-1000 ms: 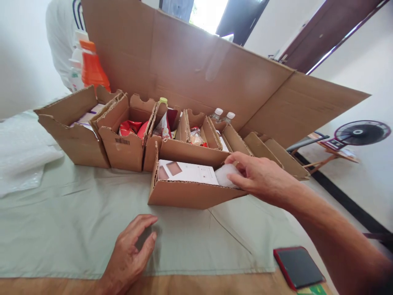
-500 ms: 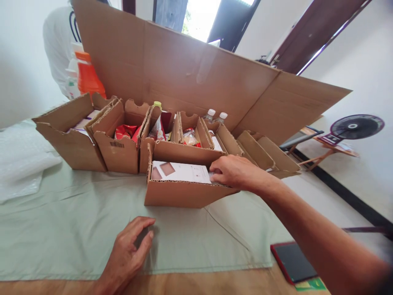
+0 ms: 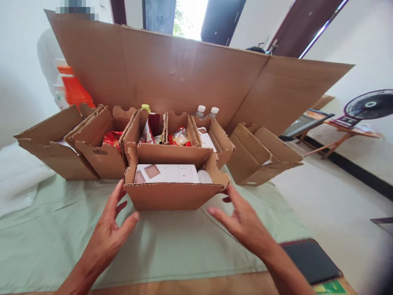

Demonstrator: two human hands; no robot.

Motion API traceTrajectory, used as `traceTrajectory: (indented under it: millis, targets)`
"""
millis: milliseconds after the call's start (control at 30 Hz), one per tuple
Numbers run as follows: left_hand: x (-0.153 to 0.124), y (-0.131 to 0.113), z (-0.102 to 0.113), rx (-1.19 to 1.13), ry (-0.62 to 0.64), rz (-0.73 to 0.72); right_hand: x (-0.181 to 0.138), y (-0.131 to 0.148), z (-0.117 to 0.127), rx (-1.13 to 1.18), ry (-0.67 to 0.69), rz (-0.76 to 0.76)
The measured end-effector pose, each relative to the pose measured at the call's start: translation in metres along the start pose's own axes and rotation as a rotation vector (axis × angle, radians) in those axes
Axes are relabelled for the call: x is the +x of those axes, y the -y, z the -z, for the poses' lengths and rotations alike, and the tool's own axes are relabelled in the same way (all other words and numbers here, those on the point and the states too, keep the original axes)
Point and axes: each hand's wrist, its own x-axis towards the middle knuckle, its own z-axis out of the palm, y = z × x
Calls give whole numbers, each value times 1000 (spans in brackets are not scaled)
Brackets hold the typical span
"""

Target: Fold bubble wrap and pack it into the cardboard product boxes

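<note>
In front of me a cardboard box [image 3: 172, 198] sits lengthwise on the green cloth [image 3: 172, 246]. Inside it lie a white printed carton [image 3: 172, 173] and, to its right, a whitish translucent item [image 3: 204, 177] that I cannot make out. My left hand [image 3: 112, 227] is at the box's left end, fingers spread and thumb apart. At the right end is my right hand [image 3: 242, 223], also open, its fingertips close to the box corner. Whether either hand touches the cardboard I cannot tell.
Behind stands a row of cardboard boxes [image 3: 98, 162] holding packets and cartons. A tall cardboard panel [image 3: 184, 78] rises behind them, with an orange bottle [image 3: 75, 88] at left. Bubble wrap [image 3: 21, 180] lies left, a dark tablet [image 3: 310, 260] front right. A person's white sleeve [image 3: 46, 53] shows back left.
My right hand has come out of the box and moved to its right end, opening. My left hand has moved up to the left end. The view has shifted slightly.
</note>
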Motion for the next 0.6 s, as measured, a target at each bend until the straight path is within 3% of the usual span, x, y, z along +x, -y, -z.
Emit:
traceTrajectory:
  millis: [133, 267, 367, 433, 533, 600]
  targets:
    - [14, -10, -28, -86, 103, 0, -4, -2, -39, 146, 1, -71]
    - [-24, -4, -34, -45, 130, -36, -49, -3, -40, 95, -116, -66]
    - [-69, 6, -12, -7, 94, -24, -83, 12, -46, 33, -186, 40]
    - [-83, 7, 13, -15, -34, 60, -83, 33, -57, 69, -167, 140]
    - [-67, -7, 43, -44, -163, 102, -45, 63, -73, 193, -108, 228]
    - [-44, -21, 44, -41, -187, 50, -19, 69, -73, 244, -132, 202]
